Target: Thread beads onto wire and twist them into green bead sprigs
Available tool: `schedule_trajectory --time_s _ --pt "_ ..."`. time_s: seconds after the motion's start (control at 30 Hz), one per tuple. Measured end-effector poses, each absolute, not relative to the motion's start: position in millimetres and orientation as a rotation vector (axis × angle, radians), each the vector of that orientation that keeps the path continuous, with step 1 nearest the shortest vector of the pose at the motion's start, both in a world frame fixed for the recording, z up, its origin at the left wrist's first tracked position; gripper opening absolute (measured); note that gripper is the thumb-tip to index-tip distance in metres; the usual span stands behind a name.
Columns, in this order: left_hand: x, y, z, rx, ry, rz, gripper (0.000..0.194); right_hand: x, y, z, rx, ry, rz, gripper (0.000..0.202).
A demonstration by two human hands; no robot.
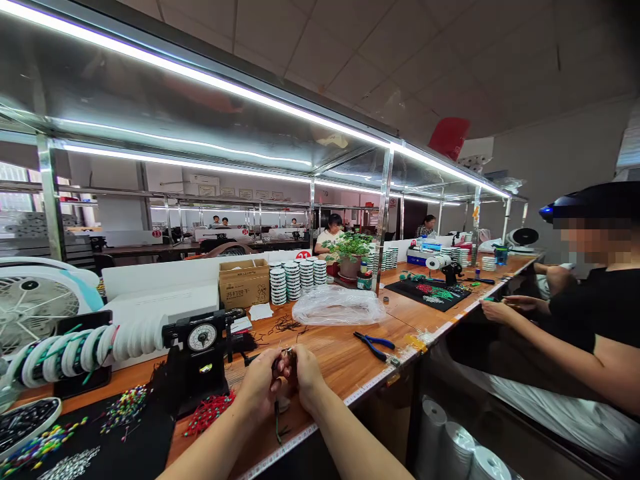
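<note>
My left hand (261,375) and my right hand (306,377) are closed together above the table's front edge. From between them hangs a thin dark cord (277,421) with greenish ends. My left fingers are curled around its upper part. A small dark, shiny piece shows at the right fingertips; what it is stays hidden by the fingers. Just left of my hands lies a heap of red knotted cord pieces (210,412), beside a black winding machine with a dial (202,337). Blue-handled pliers (374,345) lie open on the table to the right.
White spools (135,341) line the machine's shaft. A black mat (145,443) holds beads and colourful pieces. Behind stand a cardboard box (244,283), stacked spools (293,280) and a plastic bag (340,307). At right, a co-worker (595,320) sits by another black mat (425,293).
</note>
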State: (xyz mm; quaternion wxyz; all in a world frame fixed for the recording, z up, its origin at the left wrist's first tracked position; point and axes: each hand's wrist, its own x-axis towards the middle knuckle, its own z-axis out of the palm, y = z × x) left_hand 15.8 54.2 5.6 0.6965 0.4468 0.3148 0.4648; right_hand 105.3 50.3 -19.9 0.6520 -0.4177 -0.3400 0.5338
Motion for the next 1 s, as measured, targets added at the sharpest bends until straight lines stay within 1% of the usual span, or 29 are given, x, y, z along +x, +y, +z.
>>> schedule_trajectory --time_s 0.4,0.8,1.0 --pt "16.5 60.4 -0.7 1.016 0.717 1.004 0.032 105.4 57.7 -31.1 -0.915 -0.786 1.187 0.038" --pt "15.9 62.8 -3.1 1.023 0.687 1.019 0.027 104.5 54.6 -29.1 -0.942 -0.801 1.195 0.042" --pt "16.0 64.9 -4.7 1.01 0.687 1.003 0.027 103.4 55.0 -30.0 -0.922 -0.8 1.187 0.041"
